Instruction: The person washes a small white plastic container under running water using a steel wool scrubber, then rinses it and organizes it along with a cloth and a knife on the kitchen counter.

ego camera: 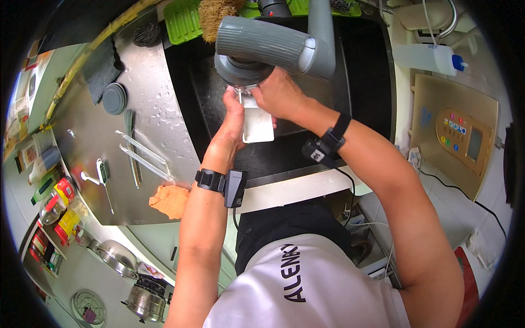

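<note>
A white rectangular plastic container point(258, 125) is held between both hands over the black sink point(287, 151), beneath the head of the grey faucet point(262, 43). My left hand point(233, 117) grips its left side, thumb up near the faucet outlet. My right hand point(281, 94) holds the far right part, with some fingertips showing under the container's right edge. The faucet head hides the far end of the container and part of my right fingers. Water seems to run at the outlet, though little of it shows.
On the wet steel counter point(151, 86) lie an orange cloth point(170, 201), chopsticks point(132, 151), a clear plastic wrapper point(145, 158), a probe thermometer point(103, 174), a grey round lid point(115, 99) and a dark scrubber point(147, 35). A green tray point(182, 20) and a brown fibre scrubber point(213, 16) sit behind the sink.
</note>
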Demonstrator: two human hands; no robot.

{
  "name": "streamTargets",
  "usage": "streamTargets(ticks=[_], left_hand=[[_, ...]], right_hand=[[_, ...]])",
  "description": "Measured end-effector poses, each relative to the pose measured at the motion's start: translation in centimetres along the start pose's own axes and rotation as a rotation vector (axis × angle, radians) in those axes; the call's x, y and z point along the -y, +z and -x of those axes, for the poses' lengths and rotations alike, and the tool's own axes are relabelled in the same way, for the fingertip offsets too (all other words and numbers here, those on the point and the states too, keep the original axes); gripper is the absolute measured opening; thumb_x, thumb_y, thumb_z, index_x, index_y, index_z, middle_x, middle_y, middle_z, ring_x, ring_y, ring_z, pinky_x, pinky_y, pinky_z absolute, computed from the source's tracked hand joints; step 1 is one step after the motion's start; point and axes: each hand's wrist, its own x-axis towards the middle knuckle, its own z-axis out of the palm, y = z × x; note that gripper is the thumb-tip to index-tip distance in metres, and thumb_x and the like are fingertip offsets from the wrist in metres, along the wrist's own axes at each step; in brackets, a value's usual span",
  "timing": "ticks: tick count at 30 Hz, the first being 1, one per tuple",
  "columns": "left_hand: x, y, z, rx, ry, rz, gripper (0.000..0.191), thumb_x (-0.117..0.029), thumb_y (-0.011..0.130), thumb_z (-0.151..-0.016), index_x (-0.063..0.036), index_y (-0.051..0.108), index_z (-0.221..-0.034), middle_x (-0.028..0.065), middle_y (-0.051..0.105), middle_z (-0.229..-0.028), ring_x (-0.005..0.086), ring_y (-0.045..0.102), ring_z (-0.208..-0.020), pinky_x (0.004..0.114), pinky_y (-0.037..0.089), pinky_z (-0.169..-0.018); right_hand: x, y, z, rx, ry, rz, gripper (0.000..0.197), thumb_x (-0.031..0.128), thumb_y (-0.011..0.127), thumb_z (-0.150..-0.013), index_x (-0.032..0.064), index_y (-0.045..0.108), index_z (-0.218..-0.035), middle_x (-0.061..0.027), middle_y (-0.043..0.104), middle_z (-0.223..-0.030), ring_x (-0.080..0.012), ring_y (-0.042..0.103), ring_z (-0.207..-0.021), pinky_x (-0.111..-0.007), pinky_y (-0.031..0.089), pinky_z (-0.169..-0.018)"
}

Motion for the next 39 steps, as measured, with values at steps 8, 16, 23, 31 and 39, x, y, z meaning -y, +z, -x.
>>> streamTargets(ticks=[8,16,23,31,39], left_hand=[[0.1,0.4,-0.1,-0.159,0.071,-0.026,0.086,-0.072,0.004,-0.095,-0.0061,0.057,-0.115,0.0141,0.068,-0.083,0.0263,0.069,-0.065,0.037,0.06,-0.058],[-0.5,-1.4,-0.3,-0.061,0.177,-0.165,0.089,-0.073,0.005,-0.094,-0.0029,0.057,-0.112,0.013,0.067,-0.079,0.0257,0.068,-0.064,0.038,0.059,-0.057],[-3.0,1.0,-1.2,-0.259,0.32,0.086,0.082,-0.069,0.01,-0.096,-0.007,0.06,-0.117,0.0097,0.069,-0.098,0.0249,0.069,-0.086,0.038,0.058,-0.075],[-1.9,-1.6,-1.7,-0.202,0.164,-0.079,0.074,-0.061,0.014,-0.103,-0.0064,0.055,-0.131,0.0119,0.064,-0.114,0.0273,0.064,-0.104,0.043,0.054,-0.091],[-1.2,-3.6,-3.7,-0.277,0.275,-0.037,0.061,-0.059,0.054,-0.096,-0.008,0.054,-0.13,0.0084,0.065,-0.116,0.0199,0.065,-0.1,0.036,0.054,-0.082]], right_hand=[[-1.0,1.2,-0.3,-0.023,-0.019,-0.061,0.018,0.009,0.066,-0.073,-0.0006,0.067,-0.089,-0.0228,0.069,-0.087,-0.0417,0.067,-0.083,-0.047,0.054,-0.075],[-0.1,0.5,-1.4,-0.001,0.084,0.156,0.019,0.008,0.065,-0.077,-0.0007,0.068,-0.093,-0.021,0.07,-0.089,-0.0377,0.069,-0.08,-0.044,0.057,-0.075],[0.9,1.5,1.6,-0.336,-0.03,-0.185,0.022,0.011,0.069,-0.074,0.0012,0.062,-0.092,-0.0223,0.067,-0.084,-0.041,0.066,-0.084,-0.047,0.052,-0.075],[0.0,2.2,1.5,0.111,-0.141,-0.321,0.017,0.002,0.066,-0.069,0.0016,0.059,-0.085,-0.0159,0.06,-0.068,-0.0309,0.061,-0.064,-0.041,0.047,-0.061],[0.5,2.7,1.9,-0.118,-0.335,0.091,0.019,-0.003,0.059,-0.07,0.0052,0.063,-0.087,-0.016,0.061,-0.07,-0.0348,0.063,-0.066,-0.045,0.052,-0.065]])
